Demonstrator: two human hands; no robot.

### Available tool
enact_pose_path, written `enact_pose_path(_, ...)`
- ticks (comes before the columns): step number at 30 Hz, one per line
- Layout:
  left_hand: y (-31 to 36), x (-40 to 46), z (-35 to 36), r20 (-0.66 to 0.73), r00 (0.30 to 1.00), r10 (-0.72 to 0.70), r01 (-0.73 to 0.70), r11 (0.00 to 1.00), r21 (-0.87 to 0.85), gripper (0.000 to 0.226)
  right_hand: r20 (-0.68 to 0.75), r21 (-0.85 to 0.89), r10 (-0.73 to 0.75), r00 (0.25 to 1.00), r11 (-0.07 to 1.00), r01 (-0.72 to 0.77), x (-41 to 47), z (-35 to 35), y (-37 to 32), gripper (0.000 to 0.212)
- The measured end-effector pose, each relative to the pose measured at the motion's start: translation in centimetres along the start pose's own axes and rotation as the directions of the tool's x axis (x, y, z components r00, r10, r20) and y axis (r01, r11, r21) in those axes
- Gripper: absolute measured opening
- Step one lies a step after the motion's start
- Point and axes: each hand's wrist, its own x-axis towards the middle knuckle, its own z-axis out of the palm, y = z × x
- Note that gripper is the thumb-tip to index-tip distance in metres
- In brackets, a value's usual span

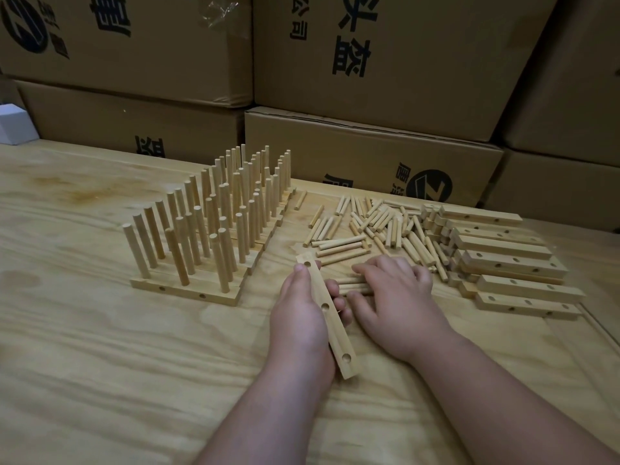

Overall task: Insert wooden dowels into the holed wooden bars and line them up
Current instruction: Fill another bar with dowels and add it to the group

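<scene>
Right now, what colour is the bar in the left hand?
Pale natural wood, seen in the head view: bar.

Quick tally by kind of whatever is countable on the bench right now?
Hands: 2 (left hand, right hand)
Holed bar gripped by left hand: 1
White block: 1
Total: 4
Loose dowels, stacked bars: too overlapped to count.

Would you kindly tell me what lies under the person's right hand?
Two or three pale wooden dowels lie flat on the plywood table under the right hand; its palm hides their far ends.
</scene>
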Motion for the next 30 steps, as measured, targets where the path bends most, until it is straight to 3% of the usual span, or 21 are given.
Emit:
enact_pose_path(7,0.0,-0.2,-0.1,0.021,1.000,0.005,-0.005,1.000,0.023,0.033,-0.024,0.041,0.069,0.997,0.997,-0.068,-4.1,-0.8,-0.8,0.044)
enact_pose_path(15,-0.2,-0.1,-0.1,0.024,1.000,0.008,-0.009,0.999,0.046,0.033,-0.031,0.054,0.226,0.974,0.973,-0.225,-8.3,-1.5,-0.8,0.058)
enact_pose_path(20,-0.2,-0.1,-0.1,0.024,1.000,0.011,-0.012,0.998,0.054,0.033,0.023,0.182,0.290,0.957,0.940,-0.289,-7.4,-2.2,-0.7,0.028)
enact_pose_path(25,-0.3,0.0,-0.2,0.016,1.000,0.013,-0.014,0.998,0.057,0.031,0.165,0.153,0.225,0.960,0.956,-0.250,-6.0,-3.4,-0.3,0.022)
enact_pose_path(30,-0.2,-0.2,-0.1,0.021,1.000,0.023,-0.023,0.999,0.039,0.033,0.171,0.069,0.147,0.974,0.985,-0.160,-6.1,-3.5,-0.8,0.018)
